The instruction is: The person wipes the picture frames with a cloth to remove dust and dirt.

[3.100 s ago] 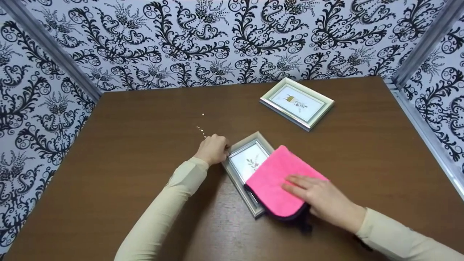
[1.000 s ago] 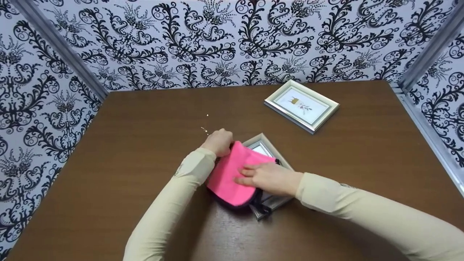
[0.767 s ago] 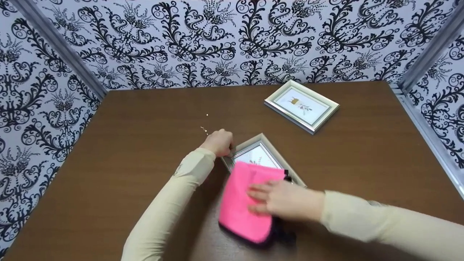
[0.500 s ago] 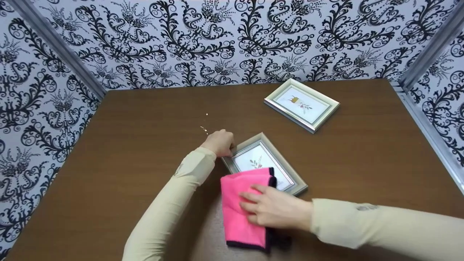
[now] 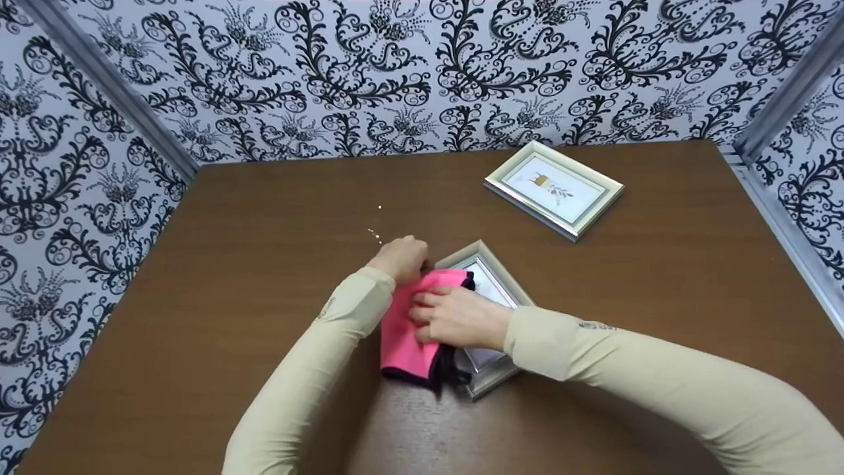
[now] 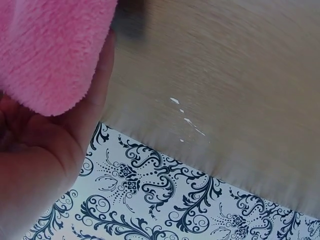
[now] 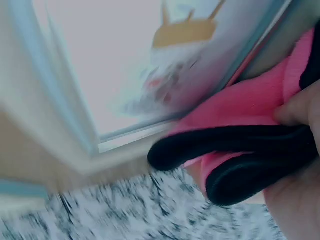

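Near the table's middle lies a silver-beige picture frame [image 5: 501, 277], turned at an angle. My left hand [image 5: 403, 258] holds its left corner with curled fingers. Across the frame's left side my right hand [image 5: 461, 318] grips a folded pink cloth [image 5: 405, 333] with black trim, its fingers bent over the top. In the left wrist view, the fluffy cloth [image 6: 50, 55] covers part of my left hand [image 6: 45, 155] and hides what its fingers touch. In the right wrist view, the doubled cloth [image 7: 240, 107] lies against the glass, beside a drawing with a gold crown-like shape [image 7: 185, 32].
A second picture frame [image 5: 554, 188] lies flat at the back right of the brown table [image 5: 277, 218]. Small white marks [image 5: 374, 234] dot the tabletop beyond my left hand. Black-and-white patterned walls [image 5: 369, 79] enclose the back and sides.
The cloth has swept back and forth over the frame with my right hand, lately up and left toward my left hand. The left hand has kept its hold on the corner.
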Demonstrator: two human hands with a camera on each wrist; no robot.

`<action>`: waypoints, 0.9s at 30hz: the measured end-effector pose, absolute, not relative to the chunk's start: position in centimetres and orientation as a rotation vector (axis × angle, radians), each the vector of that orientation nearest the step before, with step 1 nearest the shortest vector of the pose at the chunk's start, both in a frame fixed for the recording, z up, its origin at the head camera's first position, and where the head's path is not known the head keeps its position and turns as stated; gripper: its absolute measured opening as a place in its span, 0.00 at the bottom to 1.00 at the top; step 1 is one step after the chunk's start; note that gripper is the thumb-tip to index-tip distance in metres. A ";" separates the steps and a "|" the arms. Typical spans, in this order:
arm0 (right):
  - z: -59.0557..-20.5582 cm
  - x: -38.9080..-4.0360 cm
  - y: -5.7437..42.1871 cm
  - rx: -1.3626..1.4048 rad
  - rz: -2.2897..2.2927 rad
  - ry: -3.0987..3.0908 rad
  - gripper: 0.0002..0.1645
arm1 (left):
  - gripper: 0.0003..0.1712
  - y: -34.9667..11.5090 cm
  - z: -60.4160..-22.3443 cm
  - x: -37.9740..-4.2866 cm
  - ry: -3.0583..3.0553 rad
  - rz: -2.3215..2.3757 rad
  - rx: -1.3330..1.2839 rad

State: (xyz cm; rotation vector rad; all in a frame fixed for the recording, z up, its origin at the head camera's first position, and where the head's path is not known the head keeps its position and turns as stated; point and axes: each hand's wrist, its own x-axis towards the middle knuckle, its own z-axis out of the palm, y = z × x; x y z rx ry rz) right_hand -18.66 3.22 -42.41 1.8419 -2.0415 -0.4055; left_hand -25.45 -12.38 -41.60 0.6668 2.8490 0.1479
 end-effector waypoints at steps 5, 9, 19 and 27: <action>-41.9 -16.3 4.4 1.887 -0.469 -2.070 0.09 | 0.05 -12.4 -41.7 -25.6 2.851 0.145 0.708; -41.0 -13.7 5.6 1.965 -0.570 -2.080 0.08 | 0.03 -12.4 -41.6 -25.6 2.847 0.133 0.714; -40.6 -14.0 5.1 1.967 -0.579 -2.170 0.12 | 0.01 -12.6 -41.2 -25.2 2.873 0.104 0.737; -42.1 -18.1 3.2 1.828 -0.373 -2.088 0.10 | 0.05 -12.3 -41.5 -25.1 2.894 0.150 0.661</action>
